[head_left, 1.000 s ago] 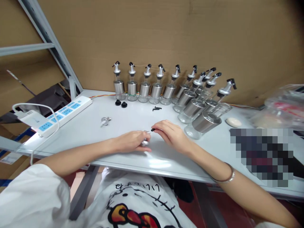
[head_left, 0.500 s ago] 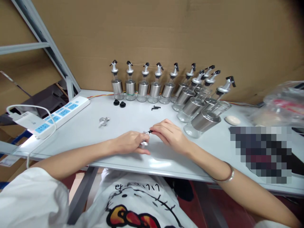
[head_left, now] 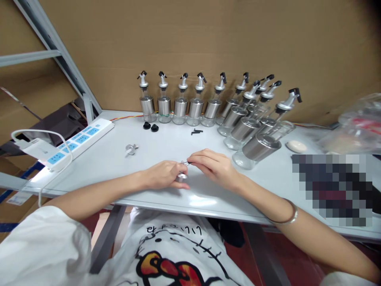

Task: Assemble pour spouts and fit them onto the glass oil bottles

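Note:
My left hand (head_left: 163, 174) rests on the white table (head_left: 104, 167) with its fingers closed around a small silver pourer spout (head_left: 181, 176). My right hand (head_left: 214, 165) pinches a tiny black part at the tip of that spout, right against the left fingers. Another silver spout (head_left: 131, 149) lies loose on the table to the left. Two black stoppers (head_left: 150, 126) and a couple of small black clips (head_left: 196, 131) lie farther back.
Several glass bottles with steel sleeves and pourer tops (head_left: 196, 105) stand in a row along the cardboard back wall, more crowding the right (head_left: 258, 145). A white power strip (head_left: 74, 143) lies at left. A pale oval piece (head_left: 296, 146) and plastic bags (head_left: 354, 127) sit at right.
My right fingers have closed in on the spout tip, bringing the black part up against it. The left hand has stayed put; the view shifted slightly.

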{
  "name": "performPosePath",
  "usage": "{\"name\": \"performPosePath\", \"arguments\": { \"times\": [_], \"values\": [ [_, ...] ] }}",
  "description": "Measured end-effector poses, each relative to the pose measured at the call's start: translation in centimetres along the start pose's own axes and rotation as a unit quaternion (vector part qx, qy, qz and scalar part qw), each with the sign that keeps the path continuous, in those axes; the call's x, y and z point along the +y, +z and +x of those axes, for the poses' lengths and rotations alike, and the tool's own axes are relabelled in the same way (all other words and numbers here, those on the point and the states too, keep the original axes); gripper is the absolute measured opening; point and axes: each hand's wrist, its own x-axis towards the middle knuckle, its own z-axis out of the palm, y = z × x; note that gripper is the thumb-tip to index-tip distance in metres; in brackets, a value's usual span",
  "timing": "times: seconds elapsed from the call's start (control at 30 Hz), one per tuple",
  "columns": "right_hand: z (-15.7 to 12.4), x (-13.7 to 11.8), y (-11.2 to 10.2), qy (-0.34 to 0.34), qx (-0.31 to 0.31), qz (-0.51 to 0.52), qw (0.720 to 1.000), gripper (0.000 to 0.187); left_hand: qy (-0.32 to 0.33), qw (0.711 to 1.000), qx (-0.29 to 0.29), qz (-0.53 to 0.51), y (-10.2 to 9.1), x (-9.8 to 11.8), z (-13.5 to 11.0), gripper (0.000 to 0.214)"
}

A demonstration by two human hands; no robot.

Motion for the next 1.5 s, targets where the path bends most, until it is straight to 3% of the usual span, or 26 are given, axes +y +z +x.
{"name": "performPosePath", "arguments": {
  "times": [0.73,1.17,1.5],
  "values": [
    [0.17,-0.35,-0.04,0.060,-0.017,0.048,0.997,0.016,-0.009,1.000,-0.006,-0.015,0.10,0.19,-0.06,0.026],
    [0.12,-0.29,-0.08,0.055,-0.024,0.032,0.998,0.012,-0.034,0.998,-0.052,-0.018,-0.08,0.44,-0.06,0.021],
    [0.29,-0.13,-0.43,0.031,-0.045,0.018,0.998,0.012,0.045,0.999,0.007,0.030,0.35,0.42,0.10,0.018]
  ]
}}
